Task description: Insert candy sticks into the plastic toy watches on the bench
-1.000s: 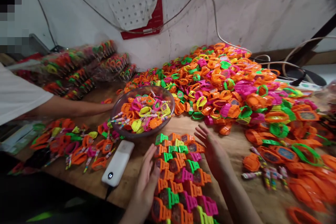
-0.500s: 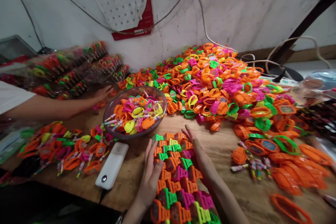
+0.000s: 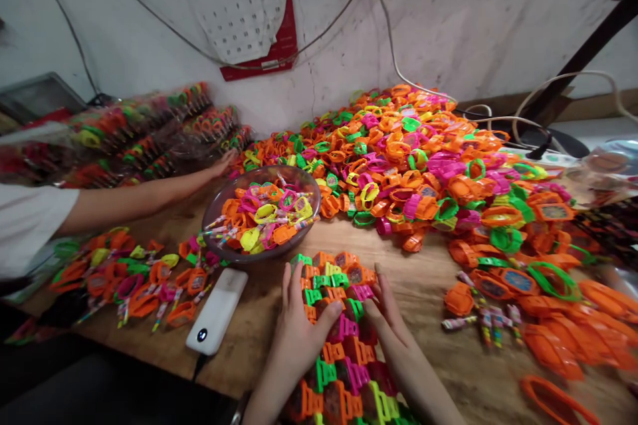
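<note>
Rows of toy watches [image 3: 347, 329] in orange, green, pink and yellow stand packed into a block at the table's front edge. My left hand [image 3: 302, 319] clasps its left side, fingers along the edge and thumb across the top. On the opposite side my right hand [image 3: 393, 325] curls round the edge, its thumb over the upper rows. Both hands touch the watches; what lies under the palms is hidden. Just beyond the block sits a purple bowl [image 3: 299, 237] holding loose watches and thin patterned sticks.
A big heap of loose watches [image 3: 399, 166] lies against the wall. Bagged watches [image 3: 139, 126] are stacked at the back left, where another person's arm [image 3: 144, 202] reaches in. A white power bank [image 3: 218, 312] with a cable lies left of my hands. Several patterned sticks [image 3: 491, 322] lie right.
My right hand has closed in from beside the block onto its edge. My left thumb has moved across the top. The other person's hand has reached farther toward the heap.
</note>
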`<state>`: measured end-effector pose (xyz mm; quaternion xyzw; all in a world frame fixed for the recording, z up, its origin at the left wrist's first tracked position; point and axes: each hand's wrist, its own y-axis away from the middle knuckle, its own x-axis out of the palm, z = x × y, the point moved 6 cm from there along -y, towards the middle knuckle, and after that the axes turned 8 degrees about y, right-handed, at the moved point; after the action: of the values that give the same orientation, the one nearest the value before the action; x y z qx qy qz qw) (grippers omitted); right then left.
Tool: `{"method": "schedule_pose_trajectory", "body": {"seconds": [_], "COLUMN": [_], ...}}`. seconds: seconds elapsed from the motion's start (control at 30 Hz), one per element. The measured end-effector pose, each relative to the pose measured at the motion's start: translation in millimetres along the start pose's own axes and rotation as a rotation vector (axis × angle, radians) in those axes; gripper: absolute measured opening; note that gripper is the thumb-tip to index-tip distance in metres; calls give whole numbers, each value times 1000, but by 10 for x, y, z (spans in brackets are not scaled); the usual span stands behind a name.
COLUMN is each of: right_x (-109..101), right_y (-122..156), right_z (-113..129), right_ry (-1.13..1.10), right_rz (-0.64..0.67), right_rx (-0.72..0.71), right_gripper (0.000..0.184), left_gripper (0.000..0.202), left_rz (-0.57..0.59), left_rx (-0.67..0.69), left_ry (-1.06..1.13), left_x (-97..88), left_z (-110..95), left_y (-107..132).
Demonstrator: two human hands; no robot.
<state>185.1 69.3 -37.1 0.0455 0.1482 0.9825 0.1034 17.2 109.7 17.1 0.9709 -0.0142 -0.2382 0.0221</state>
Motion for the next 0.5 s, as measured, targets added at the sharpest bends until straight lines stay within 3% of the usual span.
{"method": "schedule_pose_trajectory", "body": {"seconds": [0.2, 0.5], "right_x": [23, -94], "right_y": [7, 19], "right_z": [7, -35], "right_ry": [33, 2], "right_rz": [82, -38], "right_rx": [-75, -89], "right_gripper": [82, 85], "left_gripper": [82, 74], "left_rz": [129, 33], "left_rx": [11, 61], "left_ry": [58, 17], "left_x": [-21, -44], "left_z": [-15, 46], "left_y": [-13, 52]}}
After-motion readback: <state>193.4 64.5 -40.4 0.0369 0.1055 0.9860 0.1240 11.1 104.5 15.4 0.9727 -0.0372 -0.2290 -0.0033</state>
